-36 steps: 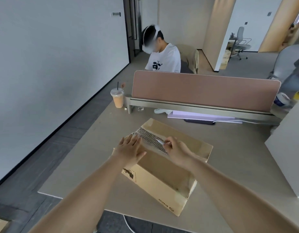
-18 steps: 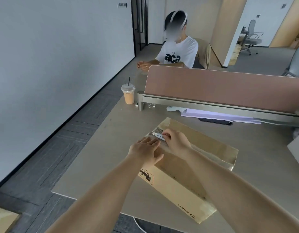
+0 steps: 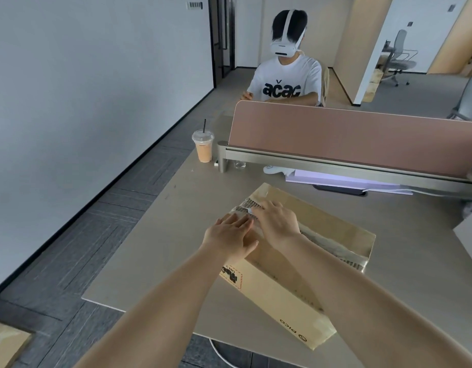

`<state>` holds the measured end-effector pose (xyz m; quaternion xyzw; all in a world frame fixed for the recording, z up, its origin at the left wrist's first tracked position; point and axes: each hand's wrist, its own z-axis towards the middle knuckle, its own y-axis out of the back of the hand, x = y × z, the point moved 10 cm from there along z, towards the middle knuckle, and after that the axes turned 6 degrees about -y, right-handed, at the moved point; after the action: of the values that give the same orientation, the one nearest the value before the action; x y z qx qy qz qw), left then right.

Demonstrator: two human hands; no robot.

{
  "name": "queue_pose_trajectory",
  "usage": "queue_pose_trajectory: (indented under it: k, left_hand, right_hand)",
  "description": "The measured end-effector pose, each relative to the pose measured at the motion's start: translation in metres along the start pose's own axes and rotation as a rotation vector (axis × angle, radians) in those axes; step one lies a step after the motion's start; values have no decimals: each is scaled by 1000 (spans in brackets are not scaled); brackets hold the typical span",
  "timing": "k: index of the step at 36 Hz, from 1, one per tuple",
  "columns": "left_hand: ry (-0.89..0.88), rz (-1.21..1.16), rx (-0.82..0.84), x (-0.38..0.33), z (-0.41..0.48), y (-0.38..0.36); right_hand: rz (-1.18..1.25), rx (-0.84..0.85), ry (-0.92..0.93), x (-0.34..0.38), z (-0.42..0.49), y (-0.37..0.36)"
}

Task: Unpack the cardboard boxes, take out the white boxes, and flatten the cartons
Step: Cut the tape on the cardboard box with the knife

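A brown cardboard box (image 3: 327, 224) lies closed on the beige desk (image 3: 160, 251), one corner over the near edge. A taped seam runs along its top. My left hand (image 3: 230, 239) lies flat on the box's left end, fingers spread. My right hand (image 3: 276, 223) grips a small silver-white cutter (image 3: 252, 214), its tip on the tape at the far left end of the seam. No white boxes show.
An iced drink cup with a straw (image 3: 203, 148) stands by the pink desk divider (image 3: 362, 139). A person wearing a headset (image 3: 285, 73) sits behind it. A large white box (image 3: 471, 235) is at the right edge. Flat cardboard (image 3: 6, 343) lies on the floor.
My right hand slid the cutter along the seam toward the box's far left end. My left hand stayed pressed on the box. My head moved left and closer.
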<state>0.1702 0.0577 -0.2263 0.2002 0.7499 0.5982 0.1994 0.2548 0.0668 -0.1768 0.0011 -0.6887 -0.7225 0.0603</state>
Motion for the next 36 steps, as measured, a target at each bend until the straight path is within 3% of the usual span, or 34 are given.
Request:
queue_pose_trajectory:
  k: [10,18,24,31,36]
  left_hand:
    - [83,-7,11,-8,-4,2]
    - [65,76,68,-18,-4,0]
    - [45,144,22,-46,-6,11]
    - [96,-11,117,-79,-14,-6]
    - [36,123,62,-103,-12,6]
  right_hand:
    - [-64,42,-45,-21,-11,-1]
    - [-34,63,-80,-56,-46,4]
    - [-32,59,-90,-79,-68,4]
    - [11,62,-109,-105,-94,6]
    - [-6,71,-95,-121,-109,6]
